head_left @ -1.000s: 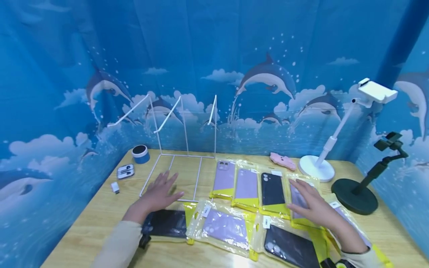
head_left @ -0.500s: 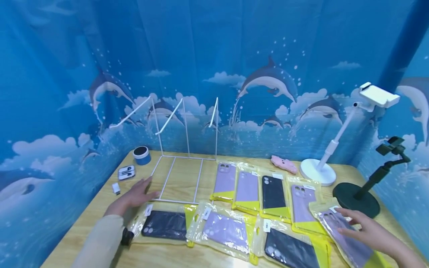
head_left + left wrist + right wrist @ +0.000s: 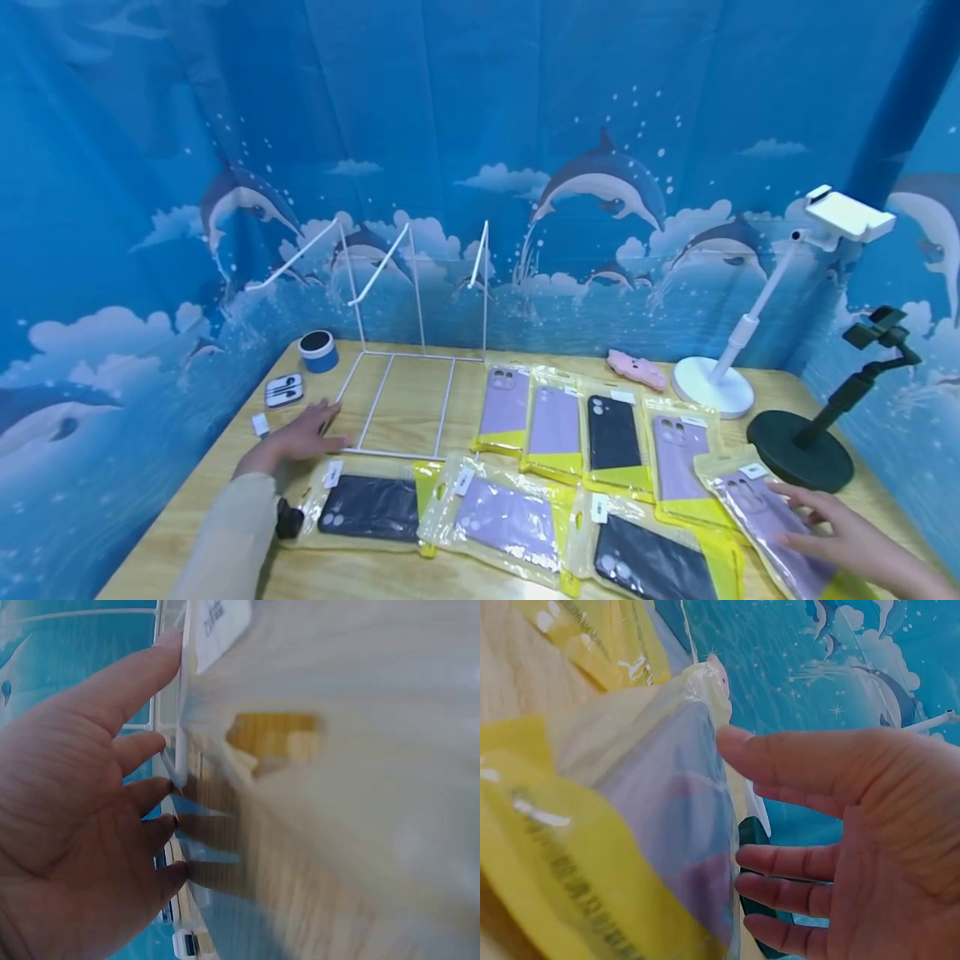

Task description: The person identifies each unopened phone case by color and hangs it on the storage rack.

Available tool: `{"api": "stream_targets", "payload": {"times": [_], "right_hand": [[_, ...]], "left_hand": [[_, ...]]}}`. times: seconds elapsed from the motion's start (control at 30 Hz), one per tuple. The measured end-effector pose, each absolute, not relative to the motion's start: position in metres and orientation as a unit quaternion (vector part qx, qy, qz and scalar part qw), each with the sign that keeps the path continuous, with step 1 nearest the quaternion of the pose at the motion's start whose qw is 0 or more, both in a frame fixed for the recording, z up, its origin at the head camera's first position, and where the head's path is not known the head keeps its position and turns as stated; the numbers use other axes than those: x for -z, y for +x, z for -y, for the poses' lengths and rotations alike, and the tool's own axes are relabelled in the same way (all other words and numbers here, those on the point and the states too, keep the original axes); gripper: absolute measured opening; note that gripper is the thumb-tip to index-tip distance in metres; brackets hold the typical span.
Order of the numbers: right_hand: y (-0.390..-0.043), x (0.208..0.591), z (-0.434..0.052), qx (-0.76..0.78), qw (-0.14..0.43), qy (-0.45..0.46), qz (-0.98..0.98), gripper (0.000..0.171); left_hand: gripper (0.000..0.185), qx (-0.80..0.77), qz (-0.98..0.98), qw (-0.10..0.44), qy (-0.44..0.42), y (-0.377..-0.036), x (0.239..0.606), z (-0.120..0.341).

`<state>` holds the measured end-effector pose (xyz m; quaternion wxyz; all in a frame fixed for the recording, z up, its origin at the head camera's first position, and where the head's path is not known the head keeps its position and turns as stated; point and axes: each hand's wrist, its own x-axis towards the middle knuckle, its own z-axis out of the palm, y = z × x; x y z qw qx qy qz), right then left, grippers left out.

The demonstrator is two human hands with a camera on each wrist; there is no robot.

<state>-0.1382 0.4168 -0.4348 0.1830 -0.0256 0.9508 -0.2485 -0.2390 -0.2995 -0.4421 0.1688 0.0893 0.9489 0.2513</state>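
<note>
My left hand (image 3: 296, 437) rests at the front left corner of a white wire rack (image 3: 390, 454), fingers loosely spread. In the left wrist view, its thumb lies by the rack's wire and the bag's edge. At the far right, my right hand (image 3: 843, 533) lies over a bagged lilac phone case (image 3: 765, 517), its fingertips at the bag's edge in the right wrist view. Other bagged cases lie flat: a black one (image 3: 371, 504), a lilac one (image 3: 506, 517) and a black one (image 3: 652, 554) in front, several more behind, including a black one (image 3: 613, 433).
A white phone stand (image 3: 712, 387) and a black phone stand (image 3: 798, 450) rise at the right. Near the back lies a pink object (image 3: 636, 368). At left are a blue-and-white cylinder (image 3: 318, 354), boxed earphones (image 3: 283, 390) and a small white plug (image 3: 259, 425). A dolphin curtain (image 3: 570, 100) hangs behind.
My left hand has moved left from above the rack's base to its front corner. My right hand has shifted right and toward me, from the back row onto the far-right bagged case.
</note>
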Motion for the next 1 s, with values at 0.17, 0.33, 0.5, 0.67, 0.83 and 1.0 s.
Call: {"api": "stream_targets", "payload": {"times": [0.17, 0.33, 0.5, 0.67, 0.83, 1.0], "right_hand": [[-0.138, 0.445, -0.426, 0.224, 0.173, -0.037, -0.958, 0.078], [-0.134, 0.454, -0.433, 0.237, 0.179, -0.038, -0.954, 0.081], [-0.131, 0.457, -0.435, 0.303, 0.217, 0.024, -0.928, 0.083], [-0.128, 0.459, -0.439, 0.358, 0.229, 0.069, -0.903, 0.075], [-0.127, 0.457, -0.442, 0.385, 0.225, 0.074, -0.892, 0.039], [-0.127, 0.453, -0.435, 0.381, 0.212, 0.097, -0.895, 0.027]], "left_hand": [[0.090, -0.251, -0.947, 0.175, 0.099, -0.239, 0.443, 0.301], [0.089, -0.248, -0.947, 0.170, 0.110, -0.236, 0.442, 0.301], [0.089, -0.251, -0.947, 0.164, 0.113, -0.233, 0.441, 0.298], [0.091, -0.251, -0.948, 0.164, 0.109, -0.234, 0.443, 0.298], [0.092, -0.247, -0.948, 0.169, 0.104, -0.236, 0.444, 0.299], [0.091, -0.247, -0.948, 0.168, 0.108, -0.235, 0.445, 0.301]]}}
